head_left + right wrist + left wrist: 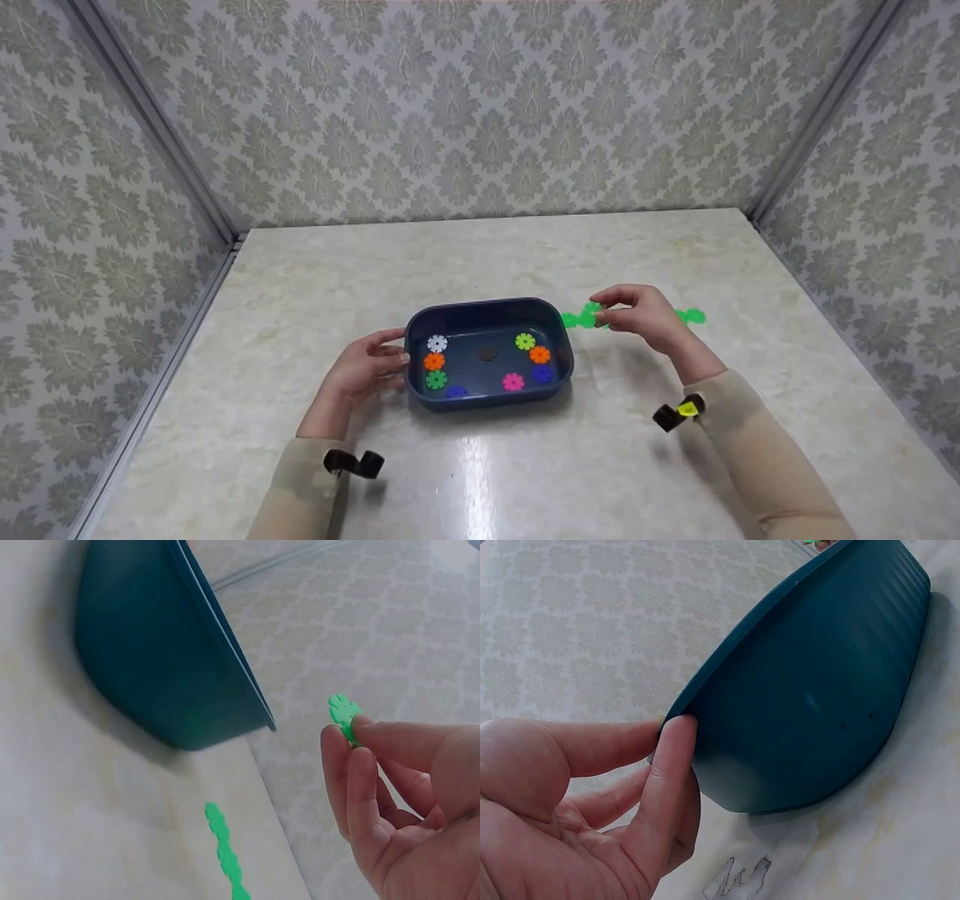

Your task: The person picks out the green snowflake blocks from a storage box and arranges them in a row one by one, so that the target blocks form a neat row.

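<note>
A dark blue plastic tub [487, 403] stands on the table with several notched snowflake discs in different colours on its floor. My left hand [364, 369] is at its left end, the thumb and fingers pinching the rim, as the left wrist view shows. To the right of the tub, my right hand [641, 316] pinches a green snowflake disc [343, 711] between thumb and fingertips, raised above the table. Below it a chain of green snowflake discs [225, 851] lies on the table; in the head view my right hand hides its middle.
Inside the tub are a white disc [437, 343], an orange disc [434, 361], a green disc [436, 379], a pink disc [513, 382] and a brown disc [488, 352], among others. Patterned wall panels [480, 112] enclose the marbled table [337, 285] at the back and sides.
</note>
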`<state>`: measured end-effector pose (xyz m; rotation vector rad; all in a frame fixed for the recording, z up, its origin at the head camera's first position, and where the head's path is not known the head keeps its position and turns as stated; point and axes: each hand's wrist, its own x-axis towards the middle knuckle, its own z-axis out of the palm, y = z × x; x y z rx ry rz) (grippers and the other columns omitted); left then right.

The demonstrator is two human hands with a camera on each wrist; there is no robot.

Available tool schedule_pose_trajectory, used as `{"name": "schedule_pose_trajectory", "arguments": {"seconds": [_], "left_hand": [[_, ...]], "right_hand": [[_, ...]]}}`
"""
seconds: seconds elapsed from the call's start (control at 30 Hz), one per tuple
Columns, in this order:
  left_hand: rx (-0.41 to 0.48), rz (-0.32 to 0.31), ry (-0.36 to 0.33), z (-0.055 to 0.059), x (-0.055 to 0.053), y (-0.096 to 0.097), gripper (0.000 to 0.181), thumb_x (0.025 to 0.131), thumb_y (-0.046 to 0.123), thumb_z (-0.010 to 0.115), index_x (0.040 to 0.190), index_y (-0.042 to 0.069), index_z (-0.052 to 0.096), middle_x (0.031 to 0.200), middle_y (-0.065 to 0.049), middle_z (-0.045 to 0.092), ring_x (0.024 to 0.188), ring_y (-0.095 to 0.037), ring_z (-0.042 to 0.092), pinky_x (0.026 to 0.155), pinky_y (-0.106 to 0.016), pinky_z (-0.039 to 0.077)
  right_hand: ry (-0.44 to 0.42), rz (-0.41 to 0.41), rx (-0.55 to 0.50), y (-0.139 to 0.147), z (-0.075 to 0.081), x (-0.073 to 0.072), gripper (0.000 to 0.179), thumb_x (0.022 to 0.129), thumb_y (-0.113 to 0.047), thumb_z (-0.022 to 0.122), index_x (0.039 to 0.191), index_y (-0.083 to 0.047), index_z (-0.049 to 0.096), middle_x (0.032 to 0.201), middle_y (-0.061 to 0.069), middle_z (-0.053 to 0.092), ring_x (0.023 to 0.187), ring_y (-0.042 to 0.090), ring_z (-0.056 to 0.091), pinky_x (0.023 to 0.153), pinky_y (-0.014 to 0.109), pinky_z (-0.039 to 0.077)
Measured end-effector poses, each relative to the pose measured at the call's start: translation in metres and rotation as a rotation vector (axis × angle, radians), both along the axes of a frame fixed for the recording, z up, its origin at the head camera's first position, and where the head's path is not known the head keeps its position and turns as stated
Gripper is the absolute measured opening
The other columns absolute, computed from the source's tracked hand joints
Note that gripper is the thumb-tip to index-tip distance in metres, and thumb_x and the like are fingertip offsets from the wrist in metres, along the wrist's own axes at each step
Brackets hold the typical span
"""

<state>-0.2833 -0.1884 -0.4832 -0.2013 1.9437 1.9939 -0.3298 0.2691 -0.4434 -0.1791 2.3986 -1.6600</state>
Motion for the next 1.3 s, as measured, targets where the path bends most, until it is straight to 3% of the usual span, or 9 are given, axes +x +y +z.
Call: {"name": "schedule_pose_trajectory", "arguments": {"seconds": [0.23,0.7,1.0,1.3], "left_hand": [[-0.005,0.008,0.000,0.000,0.000,0.000,0.060,0.096,0.000,0.067,0.153,0.008,0.046,0.115,-0.010,0.063,0.086,-0.014,0.067,0.068,-0.027,0.061],[-0.015,0.020,0.003,-0.002,0.001,0.000,0.061,0.096,0.001,0.068,0.153,0.008,0.047,0.114,-0.010,0.062,0.086,-0.013,0.066,0.068,-0.029,0.061],[-0.024,0.023,-0.006,0.000,0.000,0.001,0.061,0.096,0.003,0.069,0.153,0.009,0.047,0.115,-0.009,0.061,0.088,-0.015,0.066,0.071,-0.030,0.061],[-0.029,0.021,-0.002,-0.001,0.001,0.001,0.059,0.097,0.002,0.067,0.153,0.008,0.046,0.119,-0.012,0.061,0.088,-0.014,0.066,0.071,-0.029,0.061]], "right_hand": [[-0.009,-0.068,-0.011,0.031,-0.004,-0.002,0.045,0.095,-0.018,0.075,0.134,0.002,0.064,0.111,-0.011,0.069,0.089,0.004,0.074,0.080,0.020,0.058],[-0.023,-0.183,-0.016,0.086,-0.015,-0.009,0.053,0.100,-0.018,0.069,0.145,0.004,0.053,0.100,-0.018,0.069,0.088,-0.002,0.072,0.084,0.020,0.059],[-0.030,-0.250,-0.094,0.123,-0.023,-0.011,0.038,0.100,-0.015,0.069,0.136,-0.006,0.064,0.095,-0.022,0.071,0.086,-0.002,0.072,0.080,0.017,0.058],[-0.025,-0.371,-0.065,0.150,-0.034,-0.011,0.039,0.101,-0.009,0.065,0.139,-0.007,0.062,0.094,-0.019,0.066,0.085,-0.003,0.070,0.081,0.016,0.058]]}}
